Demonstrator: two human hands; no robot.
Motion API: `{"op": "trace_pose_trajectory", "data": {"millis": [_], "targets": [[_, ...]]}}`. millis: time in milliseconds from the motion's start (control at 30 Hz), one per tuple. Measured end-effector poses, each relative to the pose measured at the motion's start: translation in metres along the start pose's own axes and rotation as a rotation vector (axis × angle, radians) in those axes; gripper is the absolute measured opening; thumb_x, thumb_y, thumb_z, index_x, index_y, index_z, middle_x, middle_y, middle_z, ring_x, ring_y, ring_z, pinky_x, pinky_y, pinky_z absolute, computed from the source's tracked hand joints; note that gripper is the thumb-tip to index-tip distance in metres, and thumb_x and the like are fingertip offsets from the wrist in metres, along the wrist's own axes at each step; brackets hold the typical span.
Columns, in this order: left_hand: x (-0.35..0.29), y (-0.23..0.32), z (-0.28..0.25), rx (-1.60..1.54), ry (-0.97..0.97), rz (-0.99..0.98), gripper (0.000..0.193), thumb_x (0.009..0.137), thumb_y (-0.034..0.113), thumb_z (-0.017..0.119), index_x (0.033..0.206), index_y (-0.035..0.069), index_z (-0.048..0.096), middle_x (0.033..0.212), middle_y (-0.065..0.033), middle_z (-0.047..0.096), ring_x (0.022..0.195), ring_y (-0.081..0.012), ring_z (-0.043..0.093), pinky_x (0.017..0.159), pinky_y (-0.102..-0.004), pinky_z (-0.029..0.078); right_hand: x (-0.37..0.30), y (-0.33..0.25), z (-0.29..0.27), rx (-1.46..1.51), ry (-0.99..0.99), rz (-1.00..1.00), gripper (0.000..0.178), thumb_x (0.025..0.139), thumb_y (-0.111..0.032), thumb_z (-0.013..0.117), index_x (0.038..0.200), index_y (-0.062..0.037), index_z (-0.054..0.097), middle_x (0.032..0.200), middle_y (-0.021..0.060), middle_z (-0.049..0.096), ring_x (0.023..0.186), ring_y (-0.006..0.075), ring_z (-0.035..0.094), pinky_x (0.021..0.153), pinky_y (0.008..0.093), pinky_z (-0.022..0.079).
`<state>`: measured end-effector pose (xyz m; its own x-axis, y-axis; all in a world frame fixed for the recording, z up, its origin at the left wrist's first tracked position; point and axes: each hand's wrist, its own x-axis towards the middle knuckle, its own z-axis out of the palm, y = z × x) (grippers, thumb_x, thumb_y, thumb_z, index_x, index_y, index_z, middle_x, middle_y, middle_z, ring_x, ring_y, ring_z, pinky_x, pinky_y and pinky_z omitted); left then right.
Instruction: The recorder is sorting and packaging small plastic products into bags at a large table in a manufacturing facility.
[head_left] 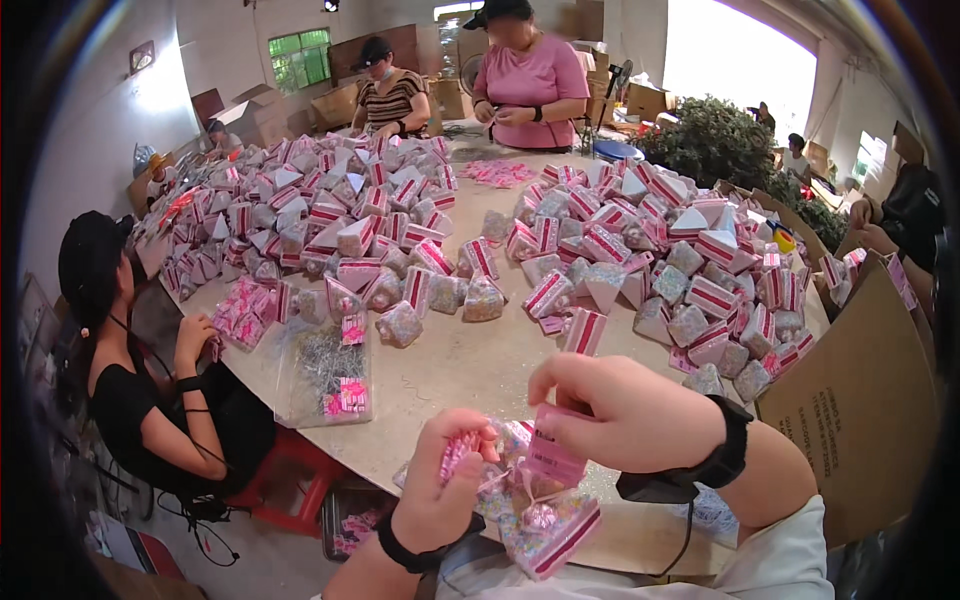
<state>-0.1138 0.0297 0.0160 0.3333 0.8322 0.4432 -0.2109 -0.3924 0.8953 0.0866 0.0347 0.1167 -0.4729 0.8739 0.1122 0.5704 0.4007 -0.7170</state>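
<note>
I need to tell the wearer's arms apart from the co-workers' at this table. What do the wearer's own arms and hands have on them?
Both hands are bare, no gloves. The left hand has a black band around the wrist. The right hand has a wider black wrist strap carrying a flat black device, with a thin dark cable hanging from it. A white sleeve shows at the right elbow.

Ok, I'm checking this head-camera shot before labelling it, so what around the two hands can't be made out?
- Head view: the print on the pink tag is too small and blurred to make out.
- Contents of the clear packet: a glittery blur, partly covered by the left hand and right hand.
- Left fingertips: hidden behind the packet's top.
- Both forearms: cut off by the lower edge.
- Brown carton: its inside is out of view.
</note>
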Motion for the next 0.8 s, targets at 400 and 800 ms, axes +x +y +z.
{"op": "trace_pose_trajectory", "data": {"millis": [400,800], "targets": [[0.003,-0.015,0.027,-0.095,0.027,-0.076,0.056,0.093,0.041,0.039,0.128,-0.002,0.027,0.114,-0.0138,0.044,0.105,-0.0192,0.047,0.092,-0.0325,0.038,-0.001,0.017,0.034,0.722,-0.075,0.241,0.012,0.087,-0.009,0.054,0.097,-0.0032,0.053,0.081,0.0029,0.060,0.065,0.0086,0.058,0.055,0.0231,0.045],[0.005,-0.005,0.032,-0.160,-0.227,-0.215,0.079,0.092,0.054,0.027,0.140,-0.005,0.004,0.134,-0.0183,0.034,0.124,-0.0248,0.035,0.103,-0.0346,0.028,-0.013,0.025,0.038,-0.355,0.242,-0.413,0.019,0.066,-0.010,0.065,0.081,-0.0068,0.053,0.077,0.0079,0.051,0.067,0.0272,0.055,0.057,0.0357,0.046]]}}
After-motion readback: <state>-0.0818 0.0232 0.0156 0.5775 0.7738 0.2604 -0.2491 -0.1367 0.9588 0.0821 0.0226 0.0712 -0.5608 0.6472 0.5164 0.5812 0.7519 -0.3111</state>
